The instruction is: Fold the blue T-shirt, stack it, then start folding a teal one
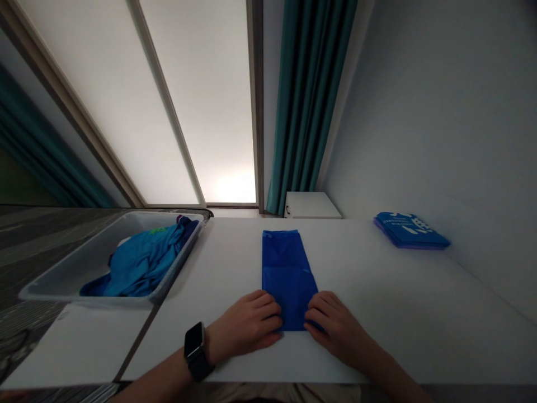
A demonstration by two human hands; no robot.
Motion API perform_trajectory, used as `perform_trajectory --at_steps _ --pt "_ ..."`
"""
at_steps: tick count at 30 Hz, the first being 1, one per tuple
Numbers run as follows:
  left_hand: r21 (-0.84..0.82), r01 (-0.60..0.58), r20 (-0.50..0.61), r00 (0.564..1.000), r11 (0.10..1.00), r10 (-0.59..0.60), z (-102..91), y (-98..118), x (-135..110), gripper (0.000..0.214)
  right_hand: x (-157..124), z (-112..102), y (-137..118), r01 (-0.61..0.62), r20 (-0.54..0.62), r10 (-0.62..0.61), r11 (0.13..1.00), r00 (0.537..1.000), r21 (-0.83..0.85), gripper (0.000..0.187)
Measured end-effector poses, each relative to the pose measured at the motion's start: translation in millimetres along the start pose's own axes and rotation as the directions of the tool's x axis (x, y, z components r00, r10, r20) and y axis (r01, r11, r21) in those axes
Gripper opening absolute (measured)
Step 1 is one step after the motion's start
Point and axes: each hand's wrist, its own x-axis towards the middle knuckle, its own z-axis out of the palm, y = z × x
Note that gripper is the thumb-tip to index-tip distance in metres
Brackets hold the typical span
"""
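The narrow folded blue plastic bag (287, 274) at lower centre of the white surface (377, 313) is pinned flat by left hand (247, 327) and right hand (335, 327), fingers seemingly extended, not clenched, keeping its folds in place.

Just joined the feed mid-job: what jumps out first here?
Left hand and right hand rest on the near end of a folded blue cloth on the white table. A grey tub at left holds crumpled blue cloth; a folded blue stack with white print lies far right.

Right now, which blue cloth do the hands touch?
The long blue strip mid-table; left hand and right hand touch its near end. Stack and binned heap lie untouched.
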Motion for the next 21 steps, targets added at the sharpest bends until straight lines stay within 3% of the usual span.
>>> perform_trajectory --at_steps 7,13,21 --pt "0.127 0.032 0.048 0.998 0.991 -0.038 7.2 9.3 -4.2 0.005 -15.4 -6.2 6.9 0.053 0.077 -0.049 0.997 0.996 -0.050 0.009" --pt "0.321 0.012 0.113 0.992 0.947 -0.051 14.6 26.0 4.8 0.005 -14.2 -8.0 7.1 0.097 0.064 -0.091 0.989 0.994 -0.109 0.011" --pt "0.353 0.009 0.116 0.992 0.935 -0.053 23.3 31.8 11.7 0.003 -9.0 1.1 0.4 0.091 0.061 -0.080 0.974 0.995 -0.207 0.006"
